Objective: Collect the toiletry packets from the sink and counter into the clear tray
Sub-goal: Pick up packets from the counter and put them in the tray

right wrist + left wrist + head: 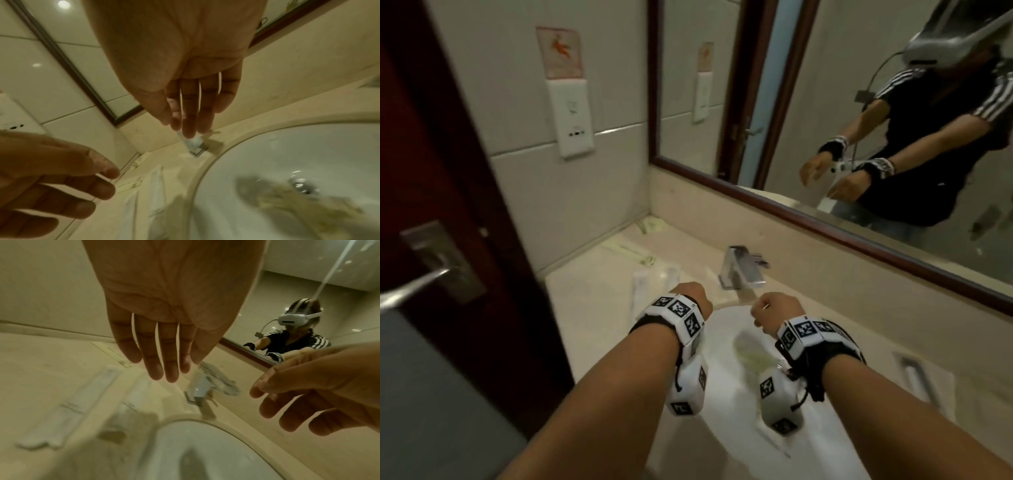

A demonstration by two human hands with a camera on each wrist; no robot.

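Above the sink rim, left hand and right hand apart, each grip slack, empty.

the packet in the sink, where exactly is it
In the head view the greenish packet lies inside the white sink basin, beside the drain, below the faucet and under the right hand.

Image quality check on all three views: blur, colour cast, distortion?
Head: dim, soft overall, wide-angle bend in the mirror frame, faucet smeared. Left wrist: yellow cast, counter packets and sink streaked by motion blur, left hand sharper. Right wrist: same cast, greenish packets in the sink badly blurred, right hand soft, ceiling-light glare in the mirror.
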